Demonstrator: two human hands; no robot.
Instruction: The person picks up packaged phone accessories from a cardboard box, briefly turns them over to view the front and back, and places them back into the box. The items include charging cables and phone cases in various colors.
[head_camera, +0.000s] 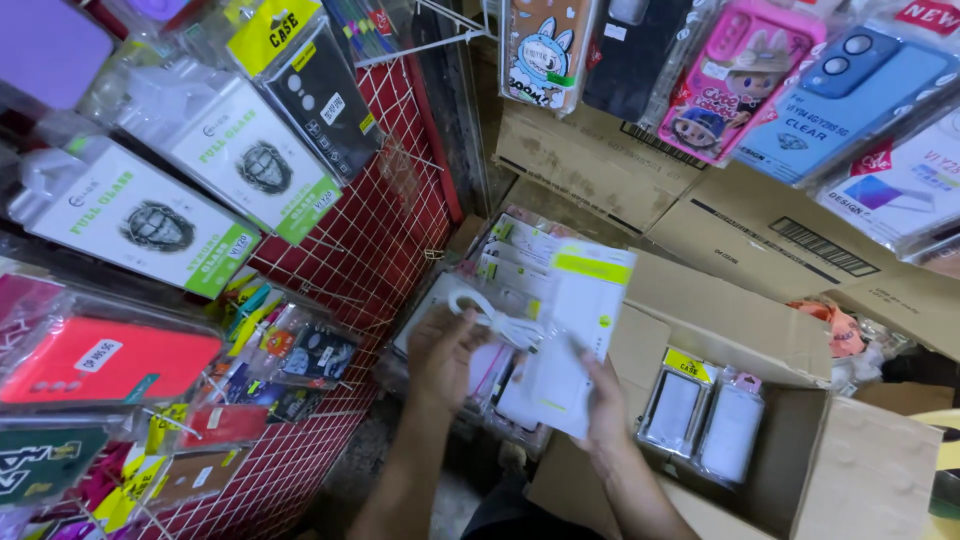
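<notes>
The left hand (445, 355) is curled around a white plastic hanger hook (480, 312) at the top of a bunch of flat packets. Its fingers are closed on the hook. The right hand (603, 400) holds the bottom edge of a flat white packet with a bright yellow-green strip across its top (580, 320). The thumb sits on the front of the packet and the fingers are tucked behind it, so this hand is closed on the packet too. The packet is tilted and sits in front of a stack of more white and yellow-green packets (515, 255).

Both hands are above an open brown cardboard box (800, 460). Inside the box, just to the right of the right hand, stand two clear plastic phone cases in bags with yellow tags (705, 415).

To the left is a red wire grid wall (385, 240). White and green flat boxes with a round dark picture (185, 185) hang on it, and a red phone case in a clear bag (105, 360) hangs lower down. At the top right hang a pink phone case with a cartoon figure (735, 80) and a blue phone case (850, 90). More closed brown cardboard boxes (720, 230) are piled behind the hands.
</notes>
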